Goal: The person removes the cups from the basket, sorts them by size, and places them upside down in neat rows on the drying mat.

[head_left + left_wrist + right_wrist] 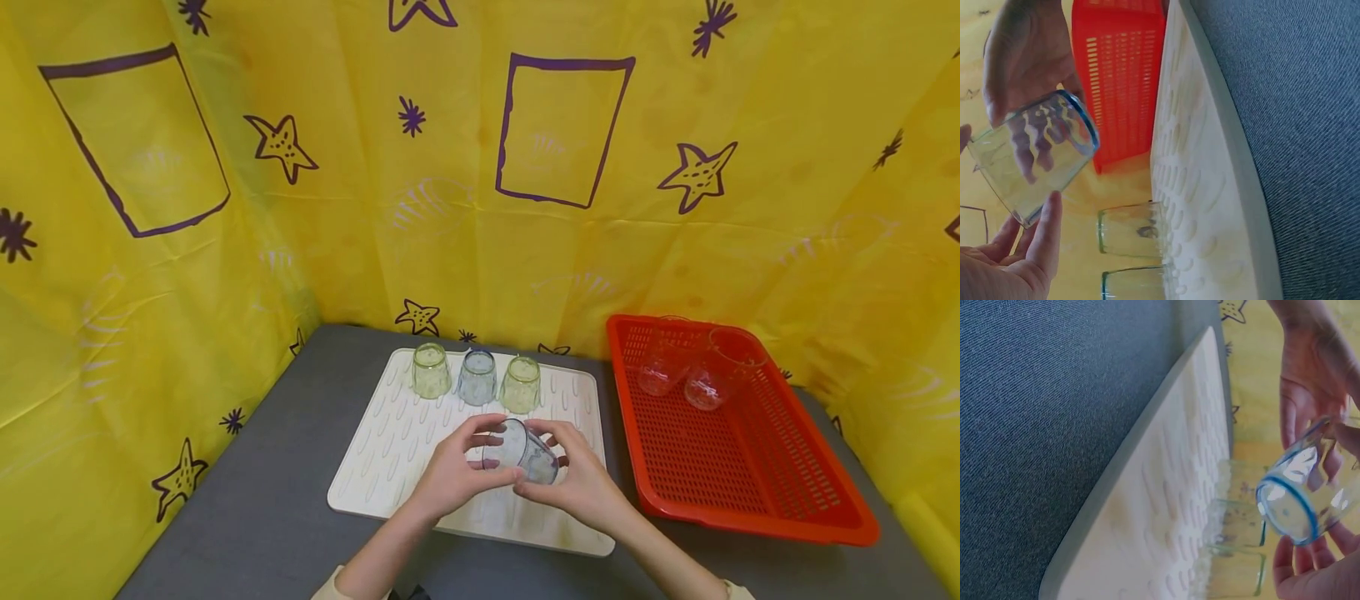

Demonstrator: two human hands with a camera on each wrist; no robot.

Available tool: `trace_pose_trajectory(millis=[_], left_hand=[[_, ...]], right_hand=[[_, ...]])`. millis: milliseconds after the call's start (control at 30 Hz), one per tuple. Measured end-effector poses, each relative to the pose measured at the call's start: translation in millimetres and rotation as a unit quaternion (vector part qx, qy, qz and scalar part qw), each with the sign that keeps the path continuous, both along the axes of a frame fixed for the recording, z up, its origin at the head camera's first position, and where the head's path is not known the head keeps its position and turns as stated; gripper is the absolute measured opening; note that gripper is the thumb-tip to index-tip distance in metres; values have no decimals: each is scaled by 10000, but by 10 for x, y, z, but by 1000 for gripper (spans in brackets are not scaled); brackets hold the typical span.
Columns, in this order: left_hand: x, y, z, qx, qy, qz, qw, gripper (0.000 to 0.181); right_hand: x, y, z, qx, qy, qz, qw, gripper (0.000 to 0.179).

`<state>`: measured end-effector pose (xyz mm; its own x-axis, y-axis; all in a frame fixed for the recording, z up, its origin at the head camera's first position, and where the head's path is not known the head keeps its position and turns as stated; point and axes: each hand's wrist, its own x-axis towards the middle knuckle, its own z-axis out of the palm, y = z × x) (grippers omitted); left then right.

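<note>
Both hands share one blue glass (534, 457), held tilted between them above the right half of the white mat (390, 450). The left hand (457, 471) curls fingers and thumb against the glass's left side; the right hand (576, 479) grips its right side, so the grip is as wide as the glass. Its blue-ringed end slants down toward the mat, as the wrist views show. Near the mat's far edge stand three tumblers (477, 385) in a row: green, blue, green. The red basket (750, 527) sits at the tabletop (255, 483)'s right side, with two clear glasses (708, 387) near its far left corner.
</note>
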<state>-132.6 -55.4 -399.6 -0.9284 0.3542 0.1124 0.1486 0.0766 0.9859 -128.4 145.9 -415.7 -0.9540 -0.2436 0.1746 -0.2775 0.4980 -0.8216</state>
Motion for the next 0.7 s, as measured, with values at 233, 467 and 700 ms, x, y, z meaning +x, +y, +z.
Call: trace_pose_trajectory(millis=[233, 467, 700], left_hand=[[-105, -46, -201, 933, -724, -67, 9930, 57], [-108, -51, -216, 1786, -1400, -123, 9738, 58], [-89, -45, -203, 2261, -1613, -168, 9605, 57]], right_hand=[[-22, 66, -6, -781, -385, 39, 9962, 71], [-43, 70, -26, -2100, -1240, 327, 9693, 66], [-28, 42, -52, -2798, -1920, 465, 9395, 63]])
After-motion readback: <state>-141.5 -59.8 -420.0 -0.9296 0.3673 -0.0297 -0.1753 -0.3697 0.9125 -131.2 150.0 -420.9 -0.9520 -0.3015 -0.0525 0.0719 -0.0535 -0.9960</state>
